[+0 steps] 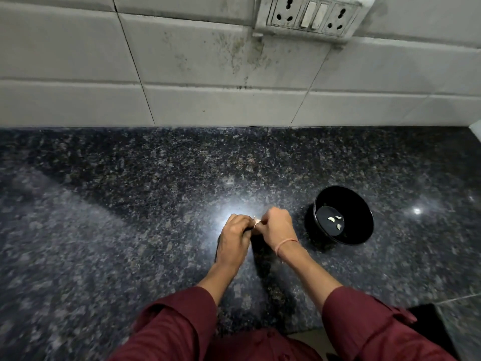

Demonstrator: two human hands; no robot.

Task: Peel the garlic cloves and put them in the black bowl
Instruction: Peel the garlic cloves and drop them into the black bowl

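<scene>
A small garlic clove (257,221) with pale papery skin is pinched between my two hands over the dark granite counter. My left hand (234,237) holds it from the left with curled fingers. My right hand (277,226) grips it from the right, fingertips on the skin. Most of the clove is hidden by my fingers. The black bowl (345,195) stands just right of my right hand, tilted towards me. Three peeled white cloves (334,220) lie on its bottom.
The speckled granite counter (130,204) runs back to a white tiled wall (182,74) with a socket panel (309,16) at the top. The counter's front edge (299,332) is near my sleeves. A bright light reflection sits under my hands.
</scene>
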